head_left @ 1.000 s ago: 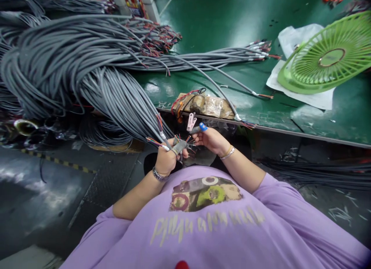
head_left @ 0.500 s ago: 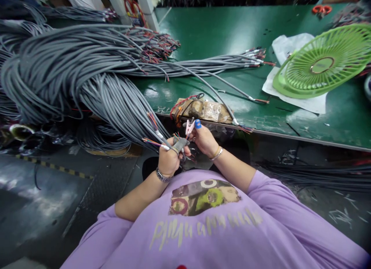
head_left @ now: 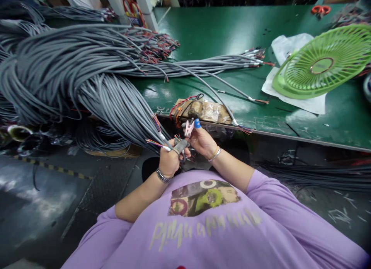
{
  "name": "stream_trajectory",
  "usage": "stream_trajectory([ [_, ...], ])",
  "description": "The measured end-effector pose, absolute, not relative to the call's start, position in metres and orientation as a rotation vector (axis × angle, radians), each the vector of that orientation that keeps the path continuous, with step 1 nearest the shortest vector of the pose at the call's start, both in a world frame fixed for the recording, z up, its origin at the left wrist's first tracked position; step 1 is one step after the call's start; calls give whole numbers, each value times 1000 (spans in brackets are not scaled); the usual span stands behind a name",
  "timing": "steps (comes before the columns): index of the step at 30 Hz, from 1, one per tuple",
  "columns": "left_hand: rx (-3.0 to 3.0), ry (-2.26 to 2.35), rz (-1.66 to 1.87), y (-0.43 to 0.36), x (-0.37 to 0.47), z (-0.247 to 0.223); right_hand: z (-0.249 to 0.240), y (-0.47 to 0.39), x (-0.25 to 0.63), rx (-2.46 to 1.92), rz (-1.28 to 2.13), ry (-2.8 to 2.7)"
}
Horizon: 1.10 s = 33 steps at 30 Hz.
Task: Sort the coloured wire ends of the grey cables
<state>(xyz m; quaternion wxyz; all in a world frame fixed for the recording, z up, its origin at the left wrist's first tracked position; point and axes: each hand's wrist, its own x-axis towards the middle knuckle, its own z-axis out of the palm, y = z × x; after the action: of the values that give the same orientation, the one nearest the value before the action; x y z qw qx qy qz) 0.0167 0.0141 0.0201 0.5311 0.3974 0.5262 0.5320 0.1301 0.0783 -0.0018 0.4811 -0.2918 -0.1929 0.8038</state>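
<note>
My left hand (head_left: 169,160) is wrapped round grey cables (head_left: 180,146) near their ends, where short coloured wires stick out. Beside its thumb, a white-sleeved cable end (head_left: 166,148) fans out orange and purple wires. Just to the right, my right hand (head_left: 203,141), with a blue cover on one fingertip, pinches a small pale pink clip (head_left: 189,128). The clip sits close above the cable ends; whether it touches a wire is too small to tell. A large bundle of grey cables (head_left: 116,103) runs down from the upper left toward my left hand.
A taped brown block (head_left: 207,109) lies at the edge of the green table (head_left: 232,29). More grey cables (head_left: 214,64) lie across the table. A green fan (head_left: 321,64) stands at the right over white sheets. Red-handled scissors (head_left: 320,10) lie at the back.
The coloured wire ends by my left hand have shifted slightly to the right. Both hands keep their grips, and the pink clip is turned slightly.
</note>
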Motion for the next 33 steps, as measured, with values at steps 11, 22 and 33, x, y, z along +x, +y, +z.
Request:
stream_trajectory([
  [11, 1245, 1307, 1185, -3, 3, 10, 4, 68, 170, -785, 2175, -943],
  [22, 1471, 1296, 797, 3, -1, 22, 9, 55, 164, -801, 1913, -1252],
  [33, 1193, 1236, 1096, 4, -3, 7, 3, 51, 173, -783, 2005, -1062],
])
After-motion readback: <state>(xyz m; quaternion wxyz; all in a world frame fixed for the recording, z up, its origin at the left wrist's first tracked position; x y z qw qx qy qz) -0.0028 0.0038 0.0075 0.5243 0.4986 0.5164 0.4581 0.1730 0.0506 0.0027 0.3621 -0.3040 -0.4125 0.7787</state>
